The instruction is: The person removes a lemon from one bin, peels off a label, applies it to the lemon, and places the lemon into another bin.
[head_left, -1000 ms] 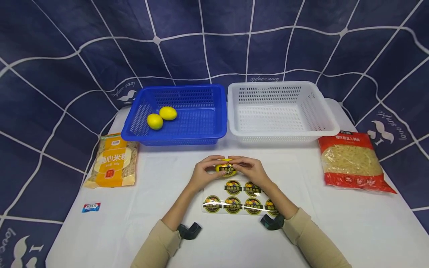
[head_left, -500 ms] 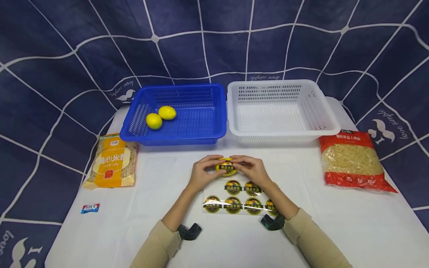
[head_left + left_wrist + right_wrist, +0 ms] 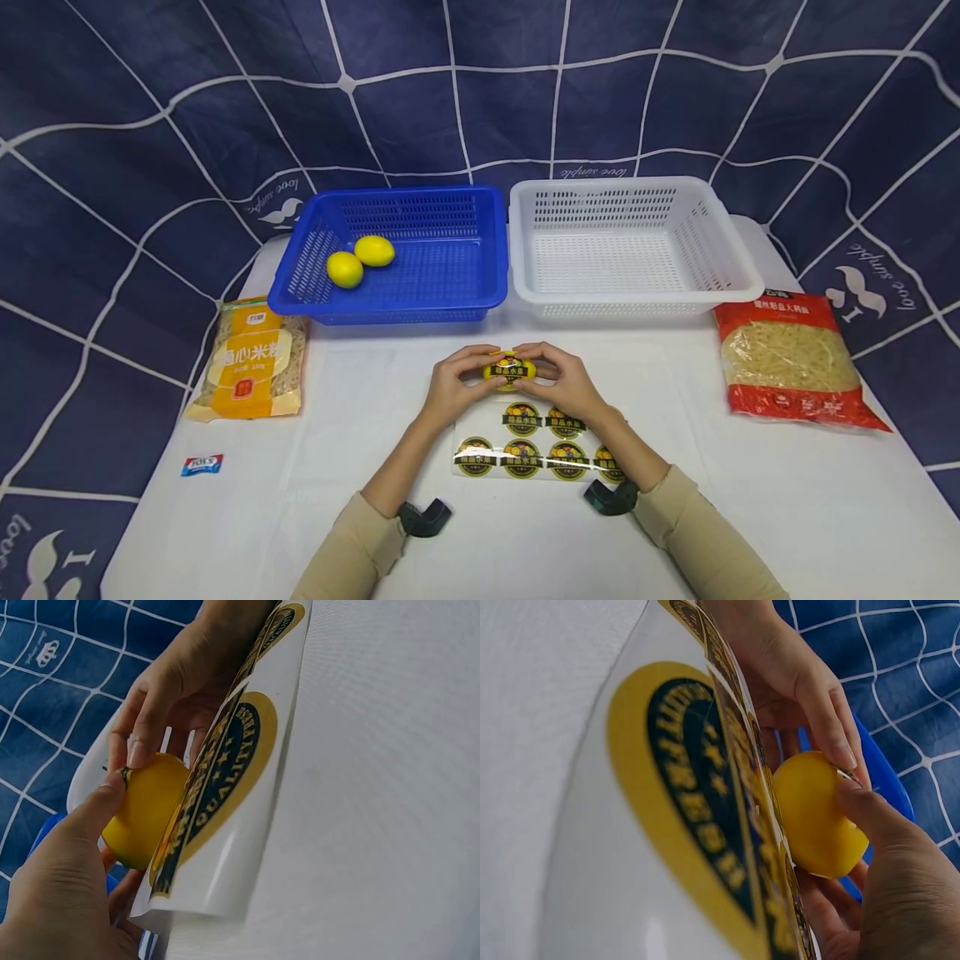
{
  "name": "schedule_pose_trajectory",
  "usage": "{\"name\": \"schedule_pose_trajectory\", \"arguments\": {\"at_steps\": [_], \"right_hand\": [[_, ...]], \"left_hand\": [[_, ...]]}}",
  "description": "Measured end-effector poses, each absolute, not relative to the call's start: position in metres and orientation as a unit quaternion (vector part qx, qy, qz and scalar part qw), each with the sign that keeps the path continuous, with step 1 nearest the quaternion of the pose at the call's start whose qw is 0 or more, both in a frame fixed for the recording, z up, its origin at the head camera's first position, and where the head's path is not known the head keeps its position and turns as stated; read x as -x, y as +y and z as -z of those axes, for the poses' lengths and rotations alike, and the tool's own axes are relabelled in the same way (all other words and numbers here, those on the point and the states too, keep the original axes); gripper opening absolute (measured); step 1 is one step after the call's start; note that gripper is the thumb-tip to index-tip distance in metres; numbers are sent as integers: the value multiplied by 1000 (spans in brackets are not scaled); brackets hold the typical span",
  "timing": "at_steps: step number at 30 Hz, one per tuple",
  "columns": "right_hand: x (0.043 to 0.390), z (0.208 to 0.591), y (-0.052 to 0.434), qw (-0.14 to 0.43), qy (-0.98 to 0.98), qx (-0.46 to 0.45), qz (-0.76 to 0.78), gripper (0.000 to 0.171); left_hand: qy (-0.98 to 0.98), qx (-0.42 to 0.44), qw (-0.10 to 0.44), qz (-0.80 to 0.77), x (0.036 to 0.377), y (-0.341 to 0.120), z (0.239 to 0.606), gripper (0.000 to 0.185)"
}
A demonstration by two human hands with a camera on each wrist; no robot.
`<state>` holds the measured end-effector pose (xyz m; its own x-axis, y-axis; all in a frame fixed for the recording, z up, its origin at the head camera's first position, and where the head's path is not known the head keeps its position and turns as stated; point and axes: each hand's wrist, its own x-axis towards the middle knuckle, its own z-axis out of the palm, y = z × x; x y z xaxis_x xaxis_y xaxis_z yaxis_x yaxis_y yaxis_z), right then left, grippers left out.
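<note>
Both hands hold one yellow lemon above the far edge of a sticker sheet. A round black-and-gold sticker with Chinese lettering lies on the lemon's near side. My left hand grips the left end, thumb at the sticker's lower edge and fingers over the top. On the other end, my right hand pinches with thumb and curled fingers. In the left wrist view the lemon sits between both thumbs and fingers, and the sheet hides part of it. The sticker sheet bears several similar round stickers; the right forearm covers its right part.
Behind the hands stand a blue basket with two lemons and a white basket. A yellow-labelled food bag and a small wrapped packet lie left. A red pasta bag lies right.
The right hand has shifted slightly on the lemon, its thumb now lower, so more of the lemon's right end shows. The left hand has kept its grip almost unmoved.
</note>
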<state>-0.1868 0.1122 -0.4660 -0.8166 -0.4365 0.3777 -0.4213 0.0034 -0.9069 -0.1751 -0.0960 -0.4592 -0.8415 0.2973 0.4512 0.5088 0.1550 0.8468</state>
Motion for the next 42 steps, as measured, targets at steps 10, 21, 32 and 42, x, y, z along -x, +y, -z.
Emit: {"name": "schedule_pose_trajectory", "arguments": {"at_steps": [10,21,32,42], "right_hand": [[188,473,112,2,691,311,652,33],[187,467,116,-2,706,300,641,31],[183,464,112,-27,733,328,595,35],[188,473,113,-62,731,346,585,32]], "left_hand": [[-767,266,88,577,173,-94,462,38],[-757,255,71,597,175,-94,462,34],[-743,170,41,646,175,-95,461,15],[-739,169,35,651,177,-95,458,15]]}}
